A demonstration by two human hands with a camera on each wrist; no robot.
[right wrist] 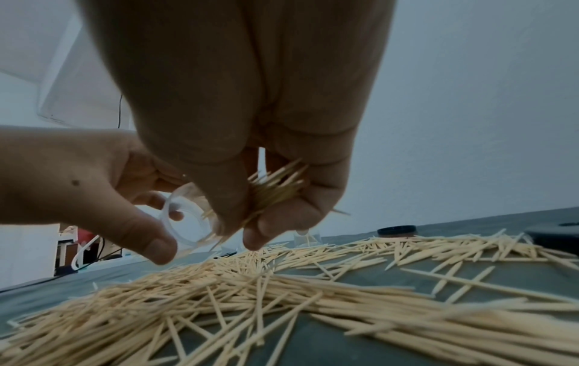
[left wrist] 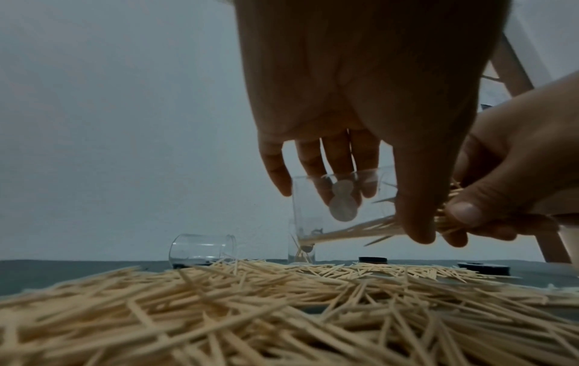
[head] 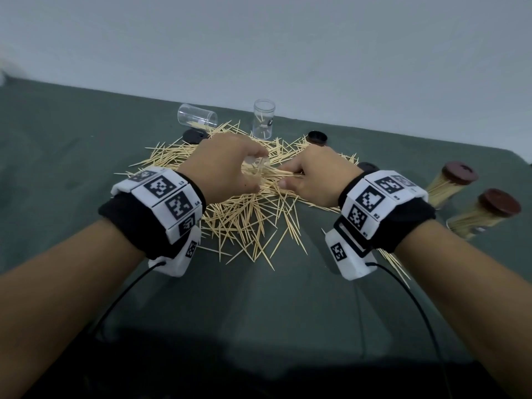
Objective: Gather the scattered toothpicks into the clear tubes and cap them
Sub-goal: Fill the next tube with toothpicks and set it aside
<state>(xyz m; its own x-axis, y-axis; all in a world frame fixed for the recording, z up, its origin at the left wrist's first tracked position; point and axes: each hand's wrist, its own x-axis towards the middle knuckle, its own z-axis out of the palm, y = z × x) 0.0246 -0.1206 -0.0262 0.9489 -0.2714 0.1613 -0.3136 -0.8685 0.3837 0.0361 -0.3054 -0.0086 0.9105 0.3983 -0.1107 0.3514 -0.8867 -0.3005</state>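
A heap of scattered toothpicks covers the green cloth. Above it my left hand grips a clear tube tipped on its side, mouth toward my right hand. My right hand pinches a bundle of toothpicks whose tips reach into the tube's mouth. Another clear tube lies on its side at the back left, and an upright tube stands behind the heap.
Dark caps lie around the heap: one at back left, one at back right, one behind my right wrist. Two full capped tubes lie at the right. A white wall stands beyond the table edge.
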